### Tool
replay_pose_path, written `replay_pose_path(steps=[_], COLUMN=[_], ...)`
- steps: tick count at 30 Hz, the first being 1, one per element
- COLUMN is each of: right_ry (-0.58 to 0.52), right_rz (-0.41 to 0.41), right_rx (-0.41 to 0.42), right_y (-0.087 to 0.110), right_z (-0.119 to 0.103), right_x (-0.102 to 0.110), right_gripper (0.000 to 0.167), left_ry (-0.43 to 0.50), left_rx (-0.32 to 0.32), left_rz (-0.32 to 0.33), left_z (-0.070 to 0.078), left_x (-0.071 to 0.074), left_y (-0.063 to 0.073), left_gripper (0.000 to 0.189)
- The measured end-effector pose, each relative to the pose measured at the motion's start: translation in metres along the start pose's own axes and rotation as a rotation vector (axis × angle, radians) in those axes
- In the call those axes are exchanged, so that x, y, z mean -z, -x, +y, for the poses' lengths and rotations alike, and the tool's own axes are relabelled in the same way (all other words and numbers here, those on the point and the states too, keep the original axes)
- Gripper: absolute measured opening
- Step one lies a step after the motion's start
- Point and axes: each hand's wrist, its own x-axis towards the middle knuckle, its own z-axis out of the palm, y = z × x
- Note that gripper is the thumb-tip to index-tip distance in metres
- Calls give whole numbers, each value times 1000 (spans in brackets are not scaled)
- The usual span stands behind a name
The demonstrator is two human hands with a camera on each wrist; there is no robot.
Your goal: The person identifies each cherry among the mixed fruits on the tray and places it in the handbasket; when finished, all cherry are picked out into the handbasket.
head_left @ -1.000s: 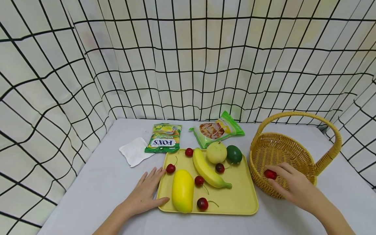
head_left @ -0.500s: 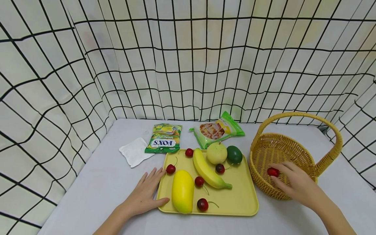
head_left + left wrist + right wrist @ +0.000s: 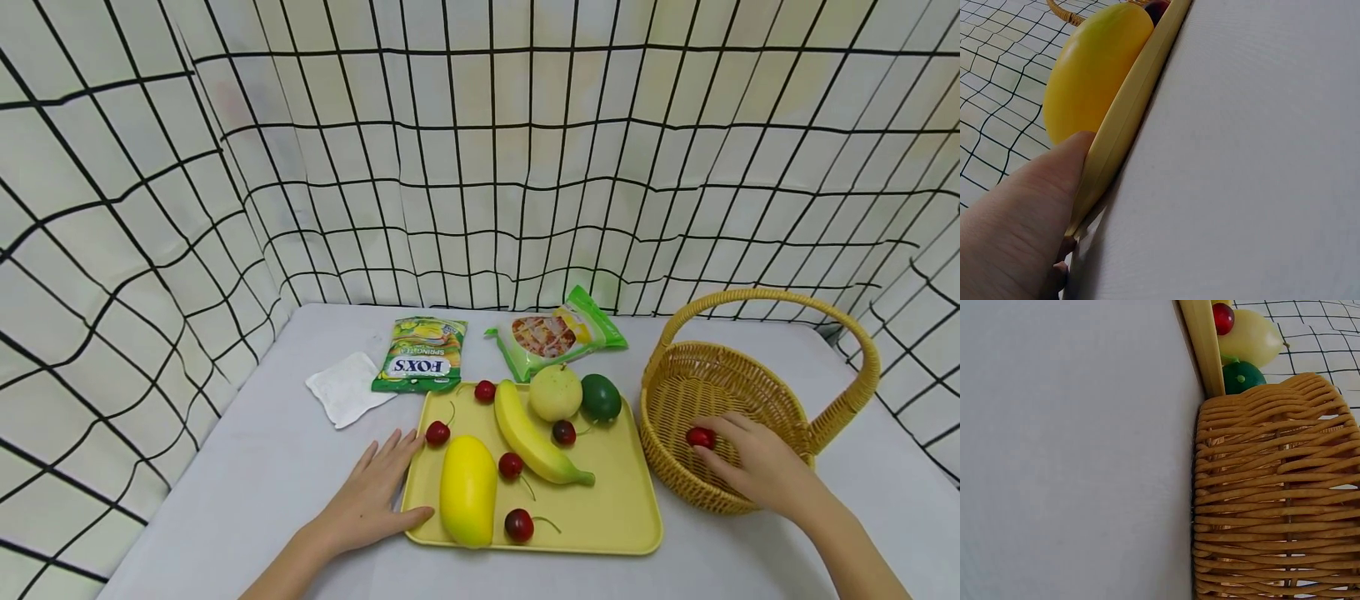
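Note:
My right hand point(image 3: 753, 462) reaches over the near rim of the wicker basket point(image 3: 667, 475). Its thumb and fingers pinch a small glossy red fruit point(image 3: 701, 437), partly covered by the fingers, inside the basket. In the right wrist view the basket's woven side point(image 3: 1272, 506) fills the right half and hides the hand. My left hand point(image 3: 375, 492) lies with fingers spread at the left edge of the yellow tray point(image 3: 600, 517). Its thumb rests on the tray's rim, near the yellow mango point(image 3: 468, 492), as the left wrist view also shows.
On the tray lie a banana point(image 3: 532, 437), a pale round pear point(image 3: 555, 392), a dark green fruit point(image 3: 601, 397) and several cherries point(image 3: 519, 525). Behind stand a Fox's candy bag point(image 3: 422, 354), a green snack bag point(image 3: 547, 337) and a white packet point(image 3: 345, 388).
My right hand has shifted slightly right, deeper over the basket, with the small red fruit still between its fingers. The left hand stays at the tray's edge.

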Motion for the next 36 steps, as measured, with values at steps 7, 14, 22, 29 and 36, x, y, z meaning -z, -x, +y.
replay_pose_path(steps=[7, 14, 22, 29, 36], right_ry=[-22, -16, -54, -96, -111], right_rz=[-45, -96, -160, -195, -212], right_rx=[-5, -8, -24, -9, 52], right_y=[-4, -14, -24, -30, -38], right_z=[8, 11, 10, 10, 10], right_x=[-7, -11, -20, -26, -33], right_gripper=[24, 24, 27, 29, 26], left_ry=[0, 4, -1, 6, 4], left_rx=[-40, -30, -18, -17, -4], left_rz=[30, 17, 2, -2, -7], left_z=[0, 0, 1, 1, 1], left_x=[-1, 0, 1, 0, 0], left_y=[2, 2, 1, 0, 0], left_gripper=[92, 92, 92, 93, 93])
